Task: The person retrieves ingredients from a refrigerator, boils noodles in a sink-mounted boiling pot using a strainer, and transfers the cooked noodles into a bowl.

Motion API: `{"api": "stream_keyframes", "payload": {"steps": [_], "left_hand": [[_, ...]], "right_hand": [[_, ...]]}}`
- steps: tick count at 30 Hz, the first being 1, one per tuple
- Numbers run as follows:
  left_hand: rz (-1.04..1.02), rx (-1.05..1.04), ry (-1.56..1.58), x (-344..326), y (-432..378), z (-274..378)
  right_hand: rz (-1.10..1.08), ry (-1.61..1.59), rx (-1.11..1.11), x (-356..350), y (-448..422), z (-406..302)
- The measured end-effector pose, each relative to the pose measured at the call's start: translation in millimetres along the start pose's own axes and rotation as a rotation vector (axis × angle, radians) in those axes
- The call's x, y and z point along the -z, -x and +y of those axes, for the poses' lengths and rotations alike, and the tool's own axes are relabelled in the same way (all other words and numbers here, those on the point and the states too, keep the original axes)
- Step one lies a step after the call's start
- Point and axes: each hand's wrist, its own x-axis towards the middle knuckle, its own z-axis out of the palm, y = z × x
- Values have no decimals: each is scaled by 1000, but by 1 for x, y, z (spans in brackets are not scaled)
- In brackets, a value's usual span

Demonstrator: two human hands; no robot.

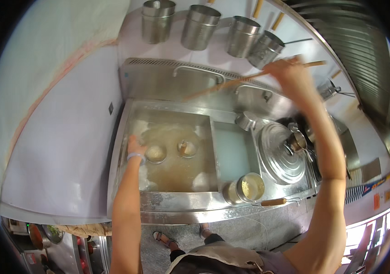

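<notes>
Raised high at the right, my right hand (289, 73) grips a long wooden stick (222, 87), which looks like a long cooking chopstick. The hand is blurred. My left hand (136, 147) is at the left side of a steel vat of steaming, cloudy water (171, 174). Close by its fingers is a round noodle strainer (156, 153) with pale food inside; whether the hand holds its handle is unclear. A second strainer (188, 150) sits to the right in the water, its wooden handle (183, 148) pointing up.
Beside the vat lies a narrower basin (232, 154) of whitish water. A strainer basket (251, 187) holding pale food rests on the front ledge. Farther right are a large round metal lid (280, 154) and a small pot (297, 141). Taps (198, 68) and hanging strainers (201, 27) line the back wall.
</notes>
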Motion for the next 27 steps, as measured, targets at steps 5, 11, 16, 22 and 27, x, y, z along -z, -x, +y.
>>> {"api": "stream_keyframes", "payload": {"steps": [5,11,16,22,27], "left_hand": [[231,-7,-21,28,49,34],[398,-140,207,80,208,65],[426,-131,103,128,307,140],[595,-215,52,168,382,244],[640,-254,380,169,411,234]], "right_hand": [[325,447,-219,68,30,145],[144,611,-338,-20,-61,230],[454,299,-378,-38,-63,219],[1054,-501,-107,10,57,75],[880,-669,-195,72,278,60]]}}
